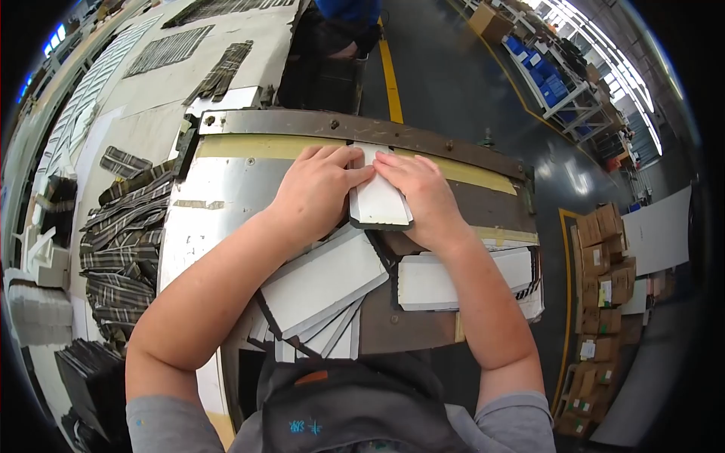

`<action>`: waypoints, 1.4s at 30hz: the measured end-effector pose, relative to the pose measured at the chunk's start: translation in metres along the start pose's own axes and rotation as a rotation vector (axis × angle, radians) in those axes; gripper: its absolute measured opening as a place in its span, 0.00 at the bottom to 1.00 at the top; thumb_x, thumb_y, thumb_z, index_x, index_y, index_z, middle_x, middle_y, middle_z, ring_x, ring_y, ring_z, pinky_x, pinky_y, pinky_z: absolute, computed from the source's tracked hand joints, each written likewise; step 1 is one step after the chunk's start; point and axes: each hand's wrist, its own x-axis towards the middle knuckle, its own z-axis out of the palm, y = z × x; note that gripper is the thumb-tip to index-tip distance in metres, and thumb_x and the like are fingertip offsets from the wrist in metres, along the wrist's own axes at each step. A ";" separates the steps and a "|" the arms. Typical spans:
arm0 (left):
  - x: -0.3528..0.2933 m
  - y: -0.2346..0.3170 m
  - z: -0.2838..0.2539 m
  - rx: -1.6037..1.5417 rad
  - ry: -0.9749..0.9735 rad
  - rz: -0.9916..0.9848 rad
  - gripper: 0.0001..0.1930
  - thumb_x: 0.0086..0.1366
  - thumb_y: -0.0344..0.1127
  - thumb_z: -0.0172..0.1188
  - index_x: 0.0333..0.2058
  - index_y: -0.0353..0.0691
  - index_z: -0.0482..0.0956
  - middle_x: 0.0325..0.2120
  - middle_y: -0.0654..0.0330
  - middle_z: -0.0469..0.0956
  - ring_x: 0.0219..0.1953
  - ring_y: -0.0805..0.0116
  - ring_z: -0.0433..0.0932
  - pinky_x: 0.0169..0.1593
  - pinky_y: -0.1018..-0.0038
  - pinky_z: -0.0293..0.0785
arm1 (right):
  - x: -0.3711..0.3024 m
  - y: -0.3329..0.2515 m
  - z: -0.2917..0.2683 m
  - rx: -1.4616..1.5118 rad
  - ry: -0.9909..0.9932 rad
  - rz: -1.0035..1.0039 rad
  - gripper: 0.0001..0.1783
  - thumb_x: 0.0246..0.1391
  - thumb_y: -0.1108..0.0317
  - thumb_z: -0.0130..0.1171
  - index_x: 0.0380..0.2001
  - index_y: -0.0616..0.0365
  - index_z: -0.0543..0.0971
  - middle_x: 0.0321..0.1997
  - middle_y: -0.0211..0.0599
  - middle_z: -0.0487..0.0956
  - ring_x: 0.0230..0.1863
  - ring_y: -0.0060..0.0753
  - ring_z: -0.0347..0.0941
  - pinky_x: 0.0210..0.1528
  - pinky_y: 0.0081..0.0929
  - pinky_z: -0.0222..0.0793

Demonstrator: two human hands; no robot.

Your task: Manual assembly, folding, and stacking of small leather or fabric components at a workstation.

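Note:
A white, narrow panel with a dark trimmed edge (pixel 380 202) lies under both my hands, its far end against the metal bar (pixel 294 123) across the work table. My left hand (pixel 313 187) grips its left side, thumb across the top and fingers near the bar. From the right, my right hand (pixel 427 195) holds the same panel, its fingertips pressed close to the left thumb. The panel's underside is hidden. Nearer to me, a fanned pile of white, dark-edged panels (pixel 325 283) lies on the left, and a neater stack of similar panels (pixel 427 283) sits partly beneath my right forearm.
The metal-topped table (pixel 189 241) carries yellow tape strips. Bundles of plaid fabric strips (pixel 121 257) are heaped beside it at left, with dark folded pieces (pixel 91 374) below. Cardboard boxes (pixel 604 264) stand at right, and a person in blue (pixel 347 11) is beyond the bar.

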 end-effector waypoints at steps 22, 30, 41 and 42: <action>0.005 0.001 -0.001 0.018 0.027 0.062 0.18 0.51 0.24 0.65 0.43 0.42 0.79 0.44 0.58 0.79 0.50 0.55 0.78 0.55 0.62 0.70 | 0.000 -0.008 -0.009 -0.044 0.028 0.119 0.21 0.51 0.68 0.64 0.50 0.55 0.79 0.58 0.39 0.80 0.63 0.42 0.72 0.69 0.42 0.59; 0.012 0.007 -0.003 -0.968 0.227 -0.363 0.16 0.68 0.33 0.62 0.53 0.37 0.78 0.39 0.52 0.83 0.43 0.57 0.83 0.46 0.66 0.77 | 0.012 0.005 -0.033 0.543 0.535 0.202 0.12 0.41 0.79 0.71 0.32 0.58 0.81 0.40 0.40 0.84 0.46 0.44 0.79 0.53 0.37 0.74; 0.012 -0.018 0.007 -0.207 0.045 0.228 0.19 0.56 0.24 0.66 0.48 0.44 0.84 0.56 0.55 0.79 0.61 0.53 0.74 0.66 0.60 0.67 | 0.018 -0.026 -0.030 0.202 0.047 -0.083 0.08 0.44 0.73 0.69 0.31 0.54 0.85 0.31 0.35 0.85 0.41 0.43 0.78 0.49 0.38 0.70; 0.009 -0.025 0.008 -0.266 0.042 0.186 0.20 0.55 0.23 0.66 0.49 0.43 0.84 0.55 0.53 0.79 0.60 0.52 0.75 0.65 0.60 0.69 | 0.021 -0.025 -0.032 0.269 -0.002 -0.049 0.11 0.44 0.74 0.70 0.35 0.55 0.86 0.36 0.36 0.85 0.44 0.42 0.79 0.53 0.36 0.70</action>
